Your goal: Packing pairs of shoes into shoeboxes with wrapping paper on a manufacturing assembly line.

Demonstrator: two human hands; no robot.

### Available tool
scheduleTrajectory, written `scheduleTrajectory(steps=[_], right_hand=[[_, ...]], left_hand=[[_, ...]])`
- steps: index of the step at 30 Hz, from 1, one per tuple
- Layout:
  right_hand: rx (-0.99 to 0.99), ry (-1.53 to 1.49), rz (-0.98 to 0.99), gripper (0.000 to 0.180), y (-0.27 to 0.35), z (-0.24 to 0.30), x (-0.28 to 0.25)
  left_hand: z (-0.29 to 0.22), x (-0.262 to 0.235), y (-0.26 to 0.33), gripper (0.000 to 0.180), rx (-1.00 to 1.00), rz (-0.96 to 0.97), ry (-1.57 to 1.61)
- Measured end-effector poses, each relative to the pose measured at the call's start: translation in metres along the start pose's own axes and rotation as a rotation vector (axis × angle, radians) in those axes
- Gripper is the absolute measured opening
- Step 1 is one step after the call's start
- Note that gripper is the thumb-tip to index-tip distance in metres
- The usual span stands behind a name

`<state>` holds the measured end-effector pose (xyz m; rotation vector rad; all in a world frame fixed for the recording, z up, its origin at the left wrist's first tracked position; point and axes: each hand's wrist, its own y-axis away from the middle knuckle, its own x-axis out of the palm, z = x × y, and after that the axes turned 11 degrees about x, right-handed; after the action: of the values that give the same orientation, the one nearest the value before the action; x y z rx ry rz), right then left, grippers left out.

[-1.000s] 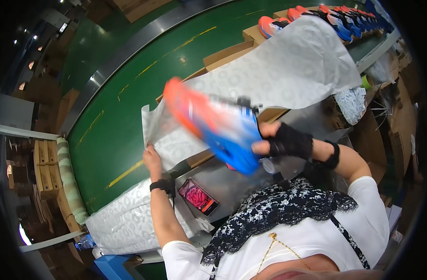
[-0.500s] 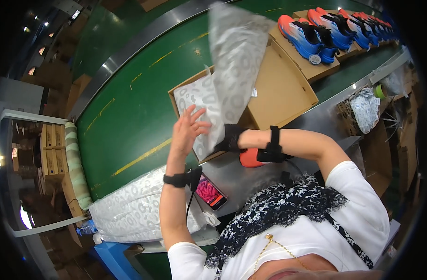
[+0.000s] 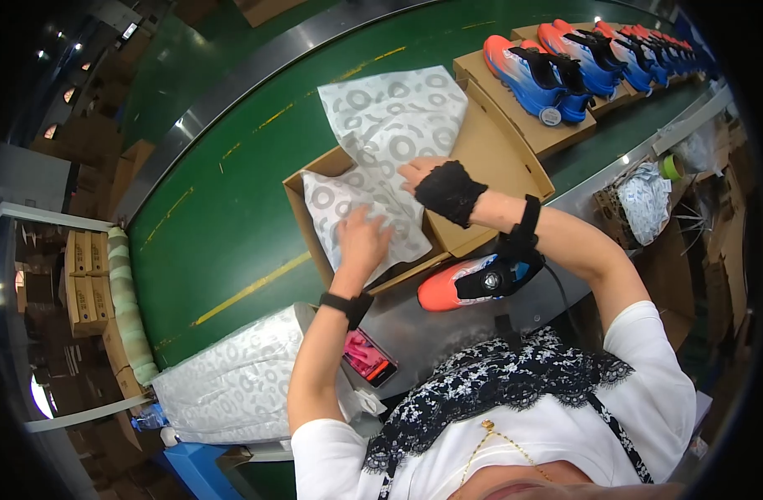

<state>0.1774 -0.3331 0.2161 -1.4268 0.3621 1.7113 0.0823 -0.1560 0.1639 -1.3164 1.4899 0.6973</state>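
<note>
A patterned white tissue sheet (image 3: 396,100) lines an open brown shoe box (image 3: 298,200) and drapes over its far edge. My left hand (image 3: 364,240) lies on the tissue inside the box, its fingers spread. My right hand (image 3: 436,179), in a black lace fingerless cover, rests on the paper near the middle of the box with its fingers stretched to the left. What lies under the tissue is hidden. A coral, black and blue sneaker (image 3: 465,283) is on the metal edge in front of the box, below my right forearm.
Several similar sneakers (image 3: 531,79) stand on brown boxes at the far right of the green belt (image 3: 223,225). A stack of tissue sheets (image 3: 231,379) and a phone (image 3: 369,358) are at the near left. A carton with crumpled paper (image 3: 645,204) sits at the right.
The tissue sheet, raised and blurred before, has come down over the box. My right hand has moved up and onto it; my left hand has shifted nearer. More of the sneaker shows.
</note>
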Motion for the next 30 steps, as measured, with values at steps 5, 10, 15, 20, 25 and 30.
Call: scheduleTrajectory(steps=[5,10,15,20,25,30], right_hand=[[0.103,-0.17,-0.183,0.051,-0.041,0.035,0.021],[0.352,0.238,-0.33,0.055,-0.071,0.024,0.085],[0.442,0.011,-0.27,0.027,-0.062,-0.005,0.074],[0.374,-0.469,-0.247,0.031,-0.033,-0.006,0.025],[0.276,-0.592,-0.525,0.034,0.02,-0.016,-0.001],[1.051,-0.641,0.101,0.016,0.065,-0.022,-0.008]], left_hand=[[0.009,-0.013,0.038,0.09,-0.316,-0.151,-0.12],[-0.007,-0.001,0.029,0.107,-0.461,0.122,-0.034],[-0.019,0.004,0.007,0.116,-0.699,0.3,-0.025],[-0.023,-0.008,-0.001,0.114,-0.812,0.302,0.024],[-0.008,-0.014,-0.017,0.109,-0.833,0.199,0.09],[-0.018,-0.005,-0.019,0.11,-0.865,0.267,-0.067]])
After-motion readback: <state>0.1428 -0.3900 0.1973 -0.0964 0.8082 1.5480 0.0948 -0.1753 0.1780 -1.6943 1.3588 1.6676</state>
